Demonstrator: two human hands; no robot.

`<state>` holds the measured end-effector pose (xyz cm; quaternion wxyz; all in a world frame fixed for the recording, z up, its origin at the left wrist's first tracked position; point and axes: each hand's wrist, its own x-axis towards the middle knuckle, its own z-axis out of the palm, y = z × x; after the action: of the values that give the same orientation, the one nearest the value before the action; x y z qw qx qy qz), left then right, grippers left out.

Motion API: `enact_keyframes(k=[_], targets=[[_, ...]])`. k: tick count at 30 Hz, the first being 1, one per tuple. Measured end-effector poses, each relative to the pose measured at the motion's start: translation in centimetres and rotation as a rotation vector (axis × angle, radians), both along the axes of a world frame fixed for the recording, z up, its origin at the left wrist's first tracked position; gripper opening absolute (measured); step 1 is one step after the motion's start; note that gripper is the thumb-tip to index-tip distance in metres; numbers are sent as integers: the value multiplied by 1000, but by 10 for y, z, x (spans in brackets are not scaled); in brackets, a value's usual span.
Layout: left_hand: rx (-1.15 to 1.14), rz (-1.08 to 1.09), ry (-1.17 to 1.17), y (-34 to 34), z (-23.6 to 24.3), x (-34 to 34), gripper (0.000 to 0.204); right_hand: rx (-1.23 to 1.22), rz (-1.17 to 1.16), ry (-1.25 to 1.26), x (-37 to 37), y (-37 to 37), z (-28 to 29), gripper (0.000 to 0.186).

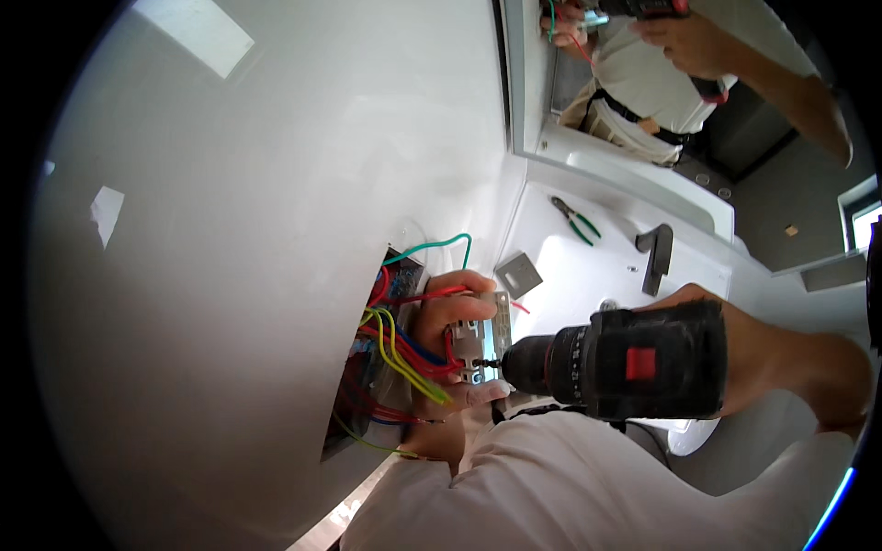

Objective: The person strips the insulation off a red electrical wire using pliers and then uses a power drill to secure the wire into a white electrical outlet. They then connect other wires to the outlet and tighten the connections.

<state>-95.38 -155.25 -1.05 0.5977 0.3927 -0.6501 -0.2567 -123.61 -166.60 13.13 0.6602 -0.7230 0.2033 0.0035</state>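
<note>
My left hand (pixel 447 323) grips a wall socket or switch module (pixel 470 343) by its edges, just outside the wall box (pixel 354 404). Several red wires (pixel 430 296) and blue wires run from the box to the module's back. My right hand (pixel 735 354) is wrapped round a black cordless drill (pixel 654 367) with a red patch; the drill's body hides most of its fingers. The drill's bit (pixel 488 364) meets the module near its terminals. Yellow-green wires (pixel 404 367) dangle loose beside my left hand, and a green wire (pixel 441 243) loops out above it.
A white sink (pixel 556 271) with a dark faucet (pixel 655 259) lies to the right. On its ledge rest green-handled pliers (pixel 576 220) and a grey square plate (pixel 519 274). A mirror (pixel 763 211) reflects my arms and the drill. The pale wall (pixel 230 275) fills the left.
</note>
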Motion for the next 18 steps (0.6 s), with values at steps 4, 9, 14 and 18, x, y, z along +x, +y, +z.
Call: enact_keyframes(k=[4, 9, 14, 18], targets=[[-21, -67, -31, -5, 2, -1, 72, -22, -38, 39, -5, -1, 10, 43], [-88, -93, -205, 1, 16, 12, 74, -57, 39, 21, -6, 1, 15, 66], [-156, -148, -255, -2, 21, 15, 77, -40, 74, -26, -3, 4, 22, 74], [33, -305, -19, 4, 25, 9, 77, -37, 87, 3, -7, 3, 30, 74]])
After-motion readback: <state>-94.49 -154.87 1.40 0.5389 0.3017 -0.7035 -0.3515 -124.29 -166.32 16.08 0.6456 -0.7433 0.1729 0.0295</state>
